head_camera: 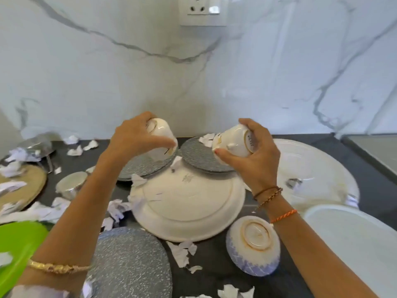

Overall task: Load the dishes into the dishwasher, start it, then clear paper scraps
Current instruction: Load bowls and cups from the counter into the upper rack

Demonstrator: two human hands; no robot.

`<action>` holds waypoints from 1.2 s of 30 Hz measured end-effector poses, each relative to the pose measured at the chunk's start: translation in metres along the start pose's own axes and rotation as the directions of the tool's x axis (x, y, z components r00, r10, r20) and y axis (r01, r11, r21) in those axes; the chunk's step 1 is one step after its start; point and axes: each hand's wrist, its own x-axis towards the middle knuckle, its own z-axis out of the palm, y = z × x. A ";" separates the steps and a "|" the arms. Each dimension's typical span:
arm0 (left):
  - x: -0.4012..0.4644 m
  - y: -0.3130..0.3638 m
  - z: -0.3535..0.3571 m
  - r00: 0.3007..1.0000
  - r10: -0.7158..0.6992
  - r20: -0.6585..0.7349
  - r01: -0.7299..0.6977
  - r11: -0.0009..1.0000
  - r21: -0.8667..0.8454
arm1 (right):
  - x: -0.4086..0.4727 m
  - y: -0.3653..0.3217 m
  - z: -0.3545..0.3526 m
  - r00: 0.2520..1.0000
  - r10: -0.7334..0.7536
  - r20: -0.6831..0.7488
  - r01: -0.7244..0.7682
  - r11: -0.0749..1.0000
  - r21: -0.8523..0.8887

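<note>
My left hand (pixel 133 136) grips a small white cup (pixel 162 134), tipped mouth-down above the counter. My right hand (pixel 253 155) holds a second white cup (pixel 234 141) on its side, its base turned toward me. Below both hands a large white plate (pixel 189 211) lies upside down. Two grey speckled plates (pixel 202 160) lie behind it, and a third grey speckled plate (pixel 131 263) is nearer me. A blue-and-white bowl (pixel 253 246) sits upside down at the right. Paper scraps (pixel 182 252) are scattered across the dark counter (pixel 217 274).
A big white oval platter (pixel 311 173) and a white lid (pixel 354 237) lie at the right. On the left are a green plate (pixel 17 246), a small steel bowl (pixel 71 186), a woven mat (pixel 28 186) and a steel pan (pixel 36 145). A marble wall with a socket (pixel 202 9) stands behind.
</note>
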 end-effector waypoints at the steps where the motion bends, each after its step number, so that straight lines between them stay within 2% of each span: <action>1: -0.001 0.016 0.007 0.998 0.042 0.037 -0.037 0.990 -0.138 | 0.000 0.000 -0.016 0.997 0.017 -0.069 -0.017 1.000 -0.009; 2: -0.002 0.033 0.016 0.993 0.090 0.072 -0.069 0.966 -0.251 | 0.000 0.001 -0.033 0.990 0.035 -0.133 -0.038 0.999 -0.022; 4: -0.004 0.064 0.040 0.971 0.200 0.132 -0.139 0.918 -0.371 | -0.003 0.002 -0.070 0.968 0.075 -0.238 -0.091 0.994 -0.057; 7: -0.016 0.119 0.084 0.902 0.386 0.194 -0.275 0.860 -0.430 | -0.014 0.001 -0.135 0.929 0.089 -0.359 -0.153 0.976 -0.155; 11: -0.053 0.193 0.135 0.794 0.550 0.259 -0.393 0.789 -0.471 | -0.039 -0.005 -0.221 0.888 0.103 -0.447 -0.254 0.922 -0.293; 14: -0.091 0.243 0.174 0.690 0.640 0.337 -0.442 0.742 -0.504 | -0.070 -0.009 -0.284 0.844 0.115 -0.523 -0.336 0.874 -0.351; 20: -0.196 0.342 0.251 0.451 0.798 0.400 -0.630 0.602 -0.490 | -0.149 -0.013 -0.417 0.696 0.110 -0.710 -0.517 0.763 -0.388; 25: -0.304 0.423 0.321 0.282 0.851 0.444 -0.668 0.506 -0.545 | -0.219 -0.012 -0.537 0.585 0.127 -0.801 -0.619 0.708 -0.340; 29: -0.374 0.468 0.372 0.141 0.842 0.521 -0.632 0.482 -0.607 | -0.259 0.002 -0.610 0.461 0.231 -0.857 -0.710 0.676 -0.199; 31: -0.398 0.482 0.396 0.113 0.824 0.555 -0.633 0.490 -0.599 | -0.272 0.015 -0.639 0.415 0.315 -0.854 -0.749 0.650 -0.125; 34: -0.422 0.490 0.440 0.119 0.784 0.609 -0.628 0.535 -0.566 | -0.285 0.042 -0.670 0.347 0.439 -0.829 -0.816 0.577 -0.036; 36: -0.434 0.493 0.474 0.124 0.747 0.653 -0.641 0.562 -0.522 | -0.290 0.065 -0.688 0.269 0.557 -0.786 -0.863 0.502 0.060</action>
